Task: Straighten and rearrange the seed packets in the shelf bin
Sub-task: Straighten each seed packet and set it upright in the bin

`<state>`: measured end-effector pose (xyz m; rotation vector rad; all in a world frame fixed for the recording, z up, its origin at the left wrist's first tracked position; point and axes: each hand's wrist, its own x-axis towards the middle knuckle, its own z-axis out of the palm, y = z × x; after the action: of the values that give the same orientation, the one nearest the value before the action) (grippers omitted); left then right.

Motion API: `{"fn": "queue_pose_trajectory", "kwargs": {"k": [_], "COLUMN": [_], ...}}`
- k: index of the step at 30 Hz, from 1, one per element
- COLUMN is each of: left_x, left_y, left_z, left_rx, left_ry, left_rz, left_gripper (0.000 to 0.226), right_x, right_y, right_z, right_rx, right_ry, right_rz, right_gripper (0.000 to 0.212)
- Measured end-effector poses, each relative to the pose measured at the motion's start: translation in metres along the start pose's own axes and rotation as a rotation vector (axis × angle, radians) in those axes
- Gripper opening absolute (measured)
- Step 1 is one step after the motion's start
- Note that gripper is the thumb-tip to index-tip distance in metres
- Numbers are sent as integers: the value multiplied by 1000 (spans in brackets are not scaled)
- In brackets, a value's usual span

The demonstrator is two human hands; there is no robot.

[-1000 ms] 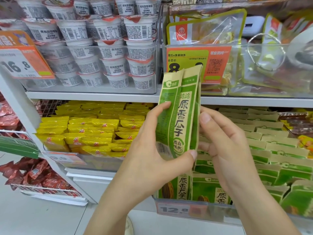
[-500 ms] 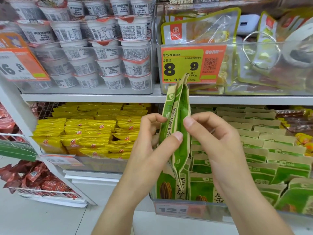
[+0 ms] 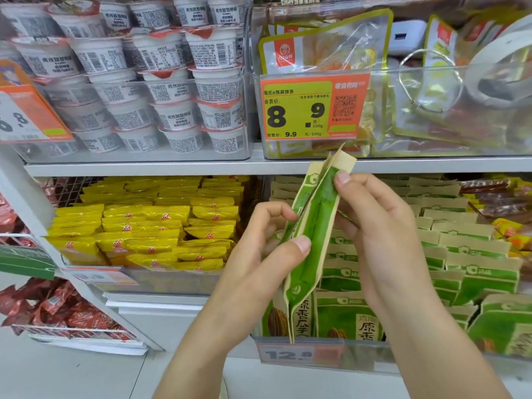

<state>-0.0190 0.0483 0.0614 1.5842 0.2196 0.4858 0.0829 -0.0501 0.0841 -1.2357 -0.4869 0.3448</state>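
I hold two green and tan seed packets (image 3: 312, 226) together, edge-on to me, upright in front of the shelf. My left hand (image 3: 259, 260) pinches them low down between thumb and fingers. My right hand (image 3: 380, 226) grips their upper right side, its thumb on the green gusset. Below and behind them stands the clear shelf bin (image 3: 359, 348), filled with rows of the same green seed packets (image 3: 472, 254). The packets at the bin's front right lean at an angle.
A bin of yellow snack packs (image 3: 149, 228) lies to the left. On the shelf above stand stacked white cups (image 3: 161, 82) and a bin with an orange price tag (image 3: 311, 105). Red packets (image 3: 57, 306) fill a wire basket low left.
The held packets turned from face-on to edge-on and sank slightly. My right thumb climbed toward their top, while my left hand slid lower on them.
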Motion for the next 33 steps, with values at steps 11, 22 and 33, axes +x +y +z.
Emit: {"fn": "queue_pose_trajectory", "kwargs": {"k": [11, 22, 33], "left_x": [-2, 0, 4], "left_y": [3, 3, -5], "left_z": [-5, -21, -29], "left_rx": [-24, -193, -192], "left_ry": [25, 216, 207], "left_rz": [21, 117, 54], "left_gripper": [52, 50, 54], "right_x": [-2, -14, -9], "right_y": [4, 9, 9], "right_z": [-1, 4, -3], "right_rx": [94, -218, -313], "right_ry": [-77, -474, -560], "right_rz": [-2, 12, -10], "right_gripper": [19, 58, 48]}}
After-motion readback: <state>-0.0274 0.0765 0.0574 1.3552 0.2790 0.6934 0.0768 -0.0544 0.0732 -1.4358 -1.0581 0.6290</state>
